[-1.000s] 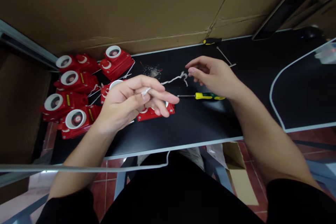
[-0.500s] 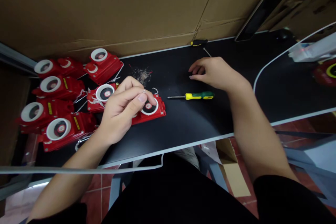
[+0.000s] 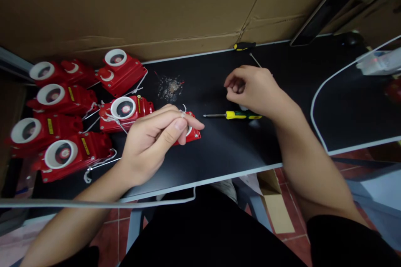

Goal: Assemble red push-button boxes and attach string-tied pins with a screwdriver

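Observation:
My left hand (image 3: pixel 155 139) is closed, thumb against the fingers, with a tiny pale piece at the tips that I cannot name. It is above a red device (image 3: pixel 196 134) with a white round rim, covering most of it. My right hand (image 3: pixel 247 87) hovers over the table with its fingers curled in and the thumb against them; what they hold, if anything, is hidden. Just below it lies a screwdriver (image 3: pixel 233 115) with a yellow and green handle, its tip pointing left. Another red device (image 3: pixel 125 110), with white cord on it, sits left of my left hand.
More red devices (image 3: pixel 67 154) crowd the table's left end, several with white cords. Behind my left hand is a patch of debris (image 3: pixel 171 87). A black and yellow handle (image 3: pixel 244 46) lies by the cardboard wall (image 3: pixel 140 8). A pale cable (image 3: pixel 316 91) curves across the right side.
The left hand has shifted slightly right and down, covering more of the red device, its index finger now straighter. The right hand's fingers have curled in further. The view has shifted slightly.

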{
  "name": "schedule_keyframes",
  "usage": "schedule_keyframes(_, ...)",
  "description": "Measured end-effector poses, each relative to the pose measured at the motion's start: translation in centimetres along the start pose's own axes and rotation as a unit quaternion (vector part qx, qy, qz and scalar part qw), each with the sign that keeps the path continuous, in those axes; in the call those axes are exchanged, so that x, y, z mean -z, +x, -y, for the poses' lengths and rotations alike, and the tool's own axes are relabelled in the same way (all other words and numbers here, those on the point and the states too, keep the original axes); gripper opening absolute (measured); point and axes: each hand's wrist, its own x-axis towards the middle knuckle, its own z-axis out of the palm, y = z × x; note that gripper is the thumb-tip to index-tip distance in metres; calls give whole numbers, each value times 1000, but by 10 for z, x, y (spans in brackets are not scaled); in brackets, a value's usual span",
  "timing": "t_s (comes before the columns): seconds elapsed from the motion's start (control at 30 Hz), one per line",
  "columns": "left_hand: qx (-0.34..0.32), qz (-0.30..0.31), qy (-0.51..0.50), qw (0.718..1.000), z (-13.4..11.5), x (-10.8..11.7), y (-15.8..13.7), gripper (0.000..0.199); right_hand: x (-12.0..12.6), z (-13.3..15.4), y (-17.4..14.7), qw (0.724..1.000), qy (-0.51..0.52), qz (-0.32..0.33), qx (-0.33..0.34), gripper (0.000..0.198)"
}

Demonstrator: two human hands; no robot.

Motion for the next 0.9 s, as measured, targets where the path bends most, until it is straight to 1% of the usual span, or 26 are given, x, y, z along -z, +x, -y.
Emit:
schedule_keyframes(0.1,-11,6,-11,1000,-3,-3,-2,31,3,21,-6,994,106,2,3,9)
schedule_keyframes(0.2,-16,7,-18,1000,-2,-3,-2,32,5,39,-12,975,222,24,1,6)
schedule_keyframes(0.37,-5,9,-24,1000,-1,-4,-2,32,0,59,-16,923,381,49,-19,11)
schedule_keyframes(0.5,22,15,-24,999,-3,-5,-3,35,-9,70,-19,872,488,17,-31,25)
schedule_keyframes(0.57,22,13,-13,1000,-3,-5,-2,35,-13,74,-22,860,509,20,-43,29)
schedule_keyframes(0.67,-3,9,40,999,-2,-5,0,32,-14,82,-27,861,504,44,-58,36)
schedule_keyframes(0.8,-63,-10,120,991,1,-6,3,28,-12,92,-33,857,508,65,-61,34)
schedule_keyframes(0.9,-88,-8,158,984,3,-7,3,28,-14,97,-38,856,511,58,-55,33)
